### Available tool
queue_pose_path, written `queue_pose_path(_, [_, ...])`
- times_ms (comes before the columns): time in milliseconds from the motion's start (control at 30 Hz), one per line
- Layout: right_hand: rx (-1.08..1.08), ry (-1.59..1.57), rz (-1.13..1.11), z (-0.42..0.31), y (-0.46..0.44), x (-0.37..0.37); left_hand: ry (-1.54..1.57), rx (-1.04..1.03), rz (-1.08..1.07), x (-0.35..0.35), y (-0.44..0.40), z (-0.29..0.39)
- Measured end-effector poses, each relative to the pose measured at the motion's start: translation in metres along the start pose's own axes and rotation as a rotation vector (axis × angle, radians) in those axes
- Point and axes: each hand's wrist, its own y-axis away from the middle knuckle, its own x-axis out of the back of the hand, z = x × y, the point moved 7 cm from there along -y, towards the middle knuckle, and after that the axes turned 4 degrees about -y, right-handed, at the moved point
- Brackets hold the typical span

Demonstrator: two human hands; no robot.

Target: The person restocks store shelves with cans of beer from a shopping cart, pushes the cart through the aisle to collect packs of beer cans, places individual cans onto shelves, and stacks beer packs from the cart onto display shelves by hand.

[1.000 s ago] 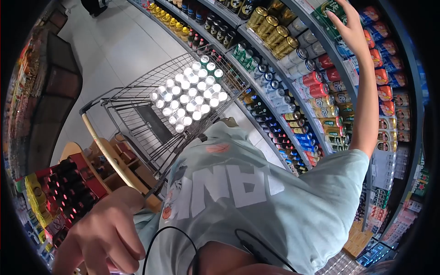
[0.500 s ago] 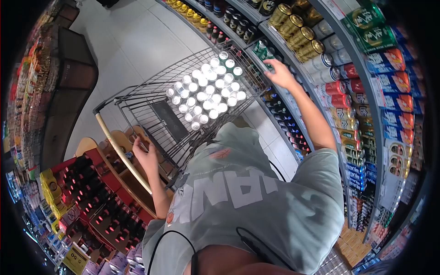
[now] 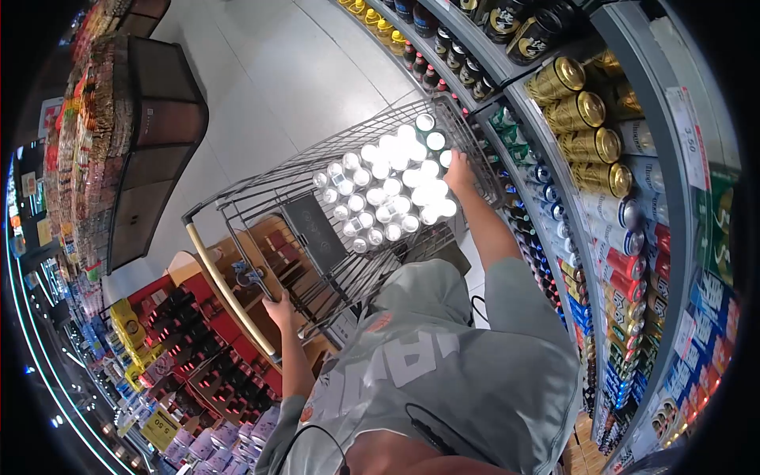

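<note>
A wire shopping cart (image 3: 261,207) stands in front of me, with several rows of drink cans (image 3: 360,199) upright in it. Their tops are washed out by glare. At the far right corner of the load, my right hand (image 3: 460,176) has its fingers closed around the top of a can (image 3: 446,157). Beside that one stand two cans with green sides, one of them a green can (image 3: 435,142). My left hand (image 3: 280,312) is by the cart's near end, close to the pale handle bar (image 3: 226,289). Its thumb and a finger are apart, and nothing shows in it.
Along the right runs a shelf unit (image 3: 518,99) with gold cans (image 3: 586,115), red cans (image 3: 625,273) and bottles. A dark display stand (image 3: 162,142) with packaged goods is at left. Dark bottles (image 3: 198,348) fill a red stand at lower left. Tiled floor (image 3: 253,63) lies beyond the cart.
My right hand has moved from beside the shelf into the cart and onto a can. The left hand remains near the handle. My view has shifted, so the cart appears lower and further right.
</note>
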Motion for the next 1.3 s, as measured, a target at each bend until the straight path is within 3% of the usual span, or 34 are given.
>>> queue_pose_path(33, [-0.025, 0.018, 0.008, 0.001, 0.0, -0.006, 0.076, 0.153, -0.137, -0.003, -0.001, -0.013])
queue_pose_path(133, [0.019, 0.097, 0.037, 0.001, -0.013, -0.01, 0.113, 0.309, -0.176, -0.001, 0.009, -0.036])
queue_pose_path(233, [0.014, 0.132, -0.018, 0.0, -0.031, -0.015, 0.244, 0.32, -0.253, -0.009, 0.013, -0.045])
queue_pose_path(367, [0.015, 0.179, -0.103, 0.003, -0.043, -0.022, 0.166, 0.246, -0.121, -0.008, 0.018, -0.031])
queue_pose_path(467, [0.074, 0.182, -0.083, 0.002, -0.043, -0.014, 0.256, 0.158, -0.199, -0.014, 0.009, -0.044])
queue_pose_path(700, [0.286, 0.054, -0.015, -0.018, 0.01, 0.085, 0.3, 0.096, -0.298, -0.016, 0.01, -0.029])
queue_pose_path(867, [0.416, -0.16, 0.022, -0.077, 0.112, 0.218, 0.449, -0.072, -0.404, -0.02, 0.0, -0.037])
queue_pose_path(1033, [0.609, -0.255, 0.048, -0.119, 0.238, 0.321, 0.549, -0.062, -0.682, -0.02, 0.005, -0.044])
queue_pose_path(1133, [0.624, -0.46, 0.104, -0.126, 0.315, 0.361, 0.309, -0.224, -0.699, -0.02, 0.007, -0.061])
queue_pose_path(1167, [0.569, -0.509, 0.114, -0.13, 0.345, 0.374, -0.246, -0.45, -0.531, 0.017, 0.03, -0.025])
queue_pose_path(1267, [0.569, -0.537, 0.236, -0.128, 0.411, 0.399, -0.82, -0.629, -0.636, 0.054, 0.064, 0.013])
queue_pose_path(1300, [0.57, -0.567, 0.228, -0.13, 0.429, 0.405, -0.665, -0.725, -0.683, 0.059, 0.077, 0.027])
